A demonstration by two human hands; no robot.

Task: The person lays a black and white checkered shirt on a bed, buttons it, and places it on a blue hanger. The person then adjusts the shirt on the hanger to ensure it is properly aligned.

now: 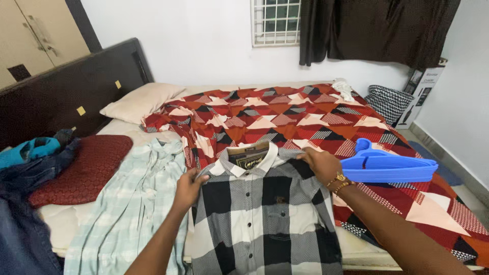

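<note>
A black, grey and white checked button-up shirt (265, 219) lies front up on the bed, collar toward the far side. My left hand (189, 187) pinches its left shoulder. My right hand (321, 164), with gold bangles on the wrist, grips the right shoulder by the collar. A stack of blue plastic hangers (387, 165) rests just right of my right hand on the red, orange and white patterned bedspread (285, 117).
A pale green checked shirt (135, 203) lies flat to the left. Further left are a dark red cushion (84, 165), jeans (25, 203) and a teal garment (28, 151). A cream pillow (140, 102) is by the dark headboard (66, 91). A patterned basket (389, 102) stands at the far right.
</note>
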